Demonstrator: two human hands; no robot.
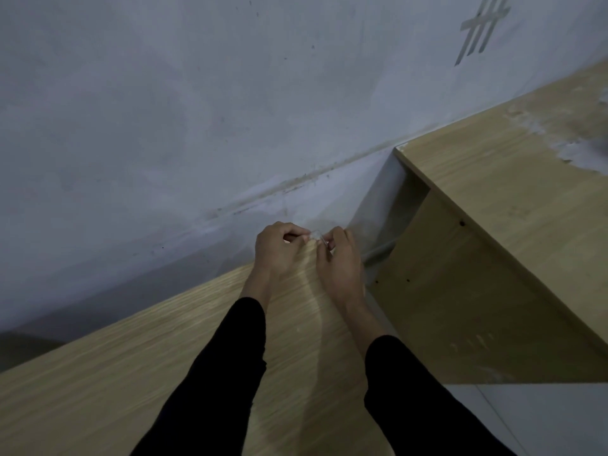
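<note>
My left hand and my right hand meet at the far corner of a light wooden panel. Between their fingertips they pinch a small clear piece, perhaps plastic or tape; it is too small and blurred to name. Both hands have curled fingers around it. Black sleeves cover both forearms.
A grey wall rises just behind the panel's far edge. To the right stands a wooden cabinet with an open shelf space below its top and small holes in its side. A pale floor or panel shows at the lower right.
</note>
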